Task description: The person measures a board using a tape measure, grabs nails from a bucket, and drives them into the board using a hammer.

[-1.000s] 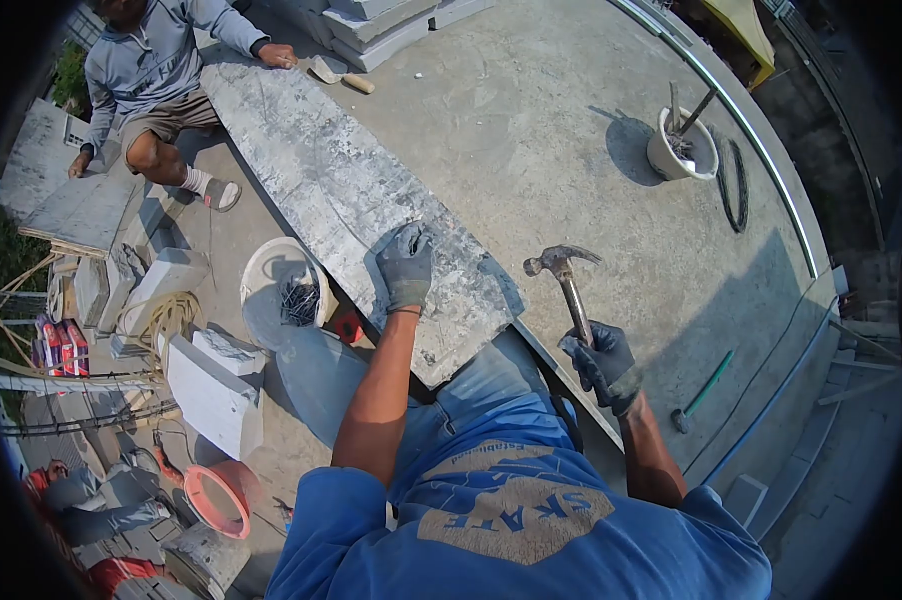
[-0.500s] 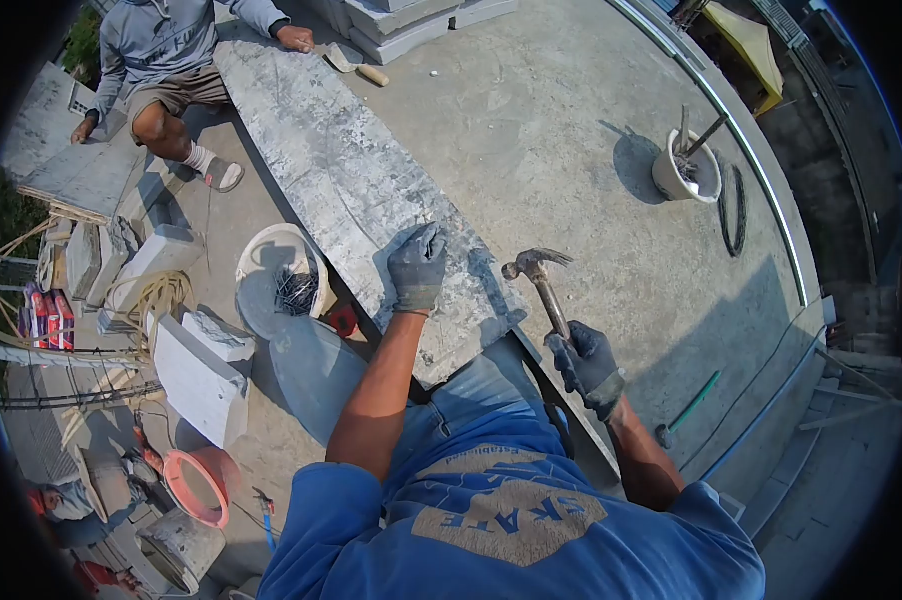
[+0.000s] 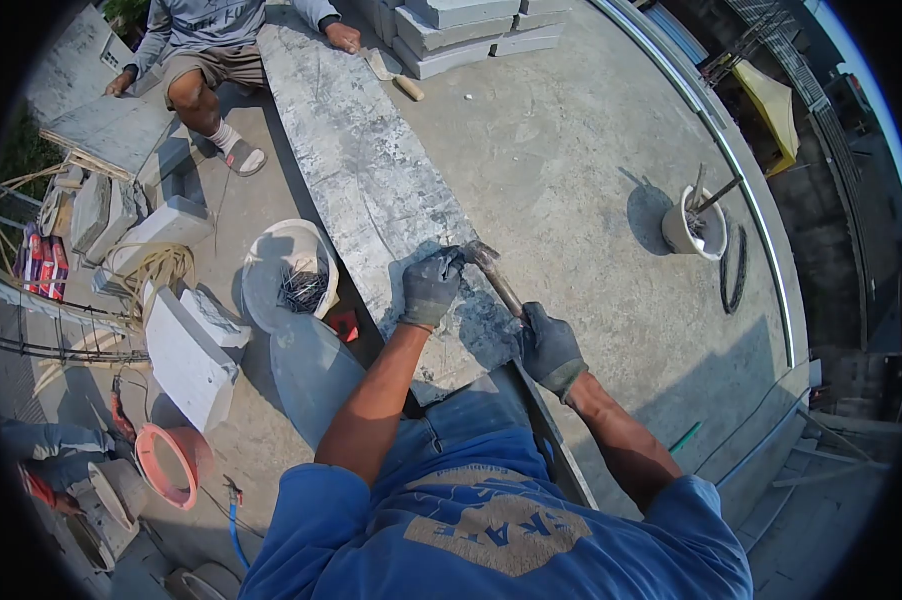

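Note:
My right hand (image 3: 553, 350), in a dark glove, grips the handle of a claw hammer (image 3: 503, 288). The hammer's head is low over the long grey-stained board (image 3: 371, 165), right beside the fingertips of my left hand (image 3: 432, 288). That hand is gloved too and rests on the board, its fingers pinched together. Whatever lies between them is too small or hidden to make out. Left of the board stands a white bucket (image 3: 328, 240) with dark nails (image 3: 303, 287) in it.
A person (image 3: 216, 60) sits at the board's far end, one hand on it near a trowel (image 3: 396, 78). Pale blocks (image 3: 451, 40) are stacked behind. A white bucket (image 3: 706, 240) with tools stands right. Blocks (image 3: 186, 350) and an orange bucket (image 3: 196, 450) are left.
The hammer has come down and left, from raised beside the board to my left hand's fingertips. My right hand moved with it. The camera view has shifted slightly.

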Tool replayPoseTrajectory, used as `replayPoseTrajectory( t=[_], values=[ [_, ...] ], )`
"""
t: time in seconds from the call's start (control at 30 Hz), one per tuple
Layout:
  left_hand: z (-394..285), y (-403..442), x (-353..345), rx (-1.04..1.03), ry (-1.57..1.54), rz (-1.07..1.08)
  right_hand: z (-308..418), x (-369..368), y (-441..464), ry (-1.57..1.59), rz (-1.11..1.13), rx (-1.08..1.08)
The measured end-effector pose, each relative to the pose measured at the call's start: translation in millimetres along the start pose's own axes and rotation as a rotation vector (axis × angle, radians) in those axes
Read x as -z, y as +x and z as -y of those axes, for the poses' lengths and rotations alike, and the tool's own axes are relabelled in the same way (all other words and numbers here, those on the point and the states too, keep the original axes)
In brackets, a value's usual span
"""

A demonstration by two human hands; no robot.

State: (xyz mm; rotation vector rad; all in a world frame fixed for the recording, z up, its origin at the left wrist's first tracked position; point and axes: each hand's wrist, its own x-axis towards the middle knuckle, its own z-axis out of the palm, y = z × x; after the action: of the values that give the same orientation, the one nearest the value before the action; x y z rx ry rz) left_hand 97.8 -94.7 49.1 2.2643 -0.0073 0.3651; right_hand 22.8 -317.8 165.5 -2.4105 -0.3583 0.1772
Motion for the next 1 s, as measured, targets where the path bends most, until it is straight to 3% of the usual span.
replayPoseTrajectory(
  t=[0.07, 0.2, 0.27, 0.33, 0.47, 0.5, 0.57, 0.6, 0.63, 0.7, 0.73, 0.8, 0.87, 0.93, 0.97, 1.0],
  values=[
    [0, 3, 1, 0.059, -0.015, 0.064, 1, 1, 4, -0.002, -0.031, 0.046],
    [15, -2, -7, -0.103, 0.027, 0.003, 32, 17, 0, 0.155, -0.155, 0.074],
    [15, -1, -7, -0.157, 0.073, 0.003, 30, 13, -5, 0.078, -0.249, 0.225],
    [15, -4, -7, -0.081, 0.0, 0.03, 11, -4, -5, 0.113, -0.229, 0.181],
    [37, -4, -29, 0.039, -0.11, 0.052, -4, -8, 11, -0.005, 0.018, 0.038],
    [50, -11, -42, 0.134, -0.509, -0.003, 9, -2, 5, 0.086, -0.045, 0.063],
    [11, -2, -4, -0.101, 0.005, -0.039, 35, 10, 1, 0.181, -0.191, 0.156],
    [14, -5, -11, -0.105, 0.006, -0.039, 32, 6, -2, 0.183, -0.195, 0.158],
    [23, -11, -23, -0.012, -0.35, -0.078, 21, -2, -4, 0.148, -0.129, 0.083],
    [22, -5, -10, -0.012, 0.105, 0.06, -19, -28, 6, -0.008, 0.079, -0.103],
    [25, -6, -12, -0.014, 0.105, 0.053, -15, -23, 7, -0.011, 0.076, -0.097],
    [34, -5, -19, -0.16, 0.03, 0.009, -6, -13, 9, 0.045, 0.003, -0.058],
    [33, -7, -18, 0.092, -0.432, 0.06, 22, 0, 3, 0.144, -0.026, -0.06],
    [11, -5, 8, 0.132, -0.036, 0.174, 35, 5, 1, 0.309, -0.316, 0.184],
    [10, -5, 20, 0.101, -0.249, 0.146, 16, -9, -2, 0.23, -0.368, 0.268],
    [6, -9, 33, 0.096, -0.246, 0.149, -5, -25, 1, 0.232, -0.374, 0.268]
  ],
)
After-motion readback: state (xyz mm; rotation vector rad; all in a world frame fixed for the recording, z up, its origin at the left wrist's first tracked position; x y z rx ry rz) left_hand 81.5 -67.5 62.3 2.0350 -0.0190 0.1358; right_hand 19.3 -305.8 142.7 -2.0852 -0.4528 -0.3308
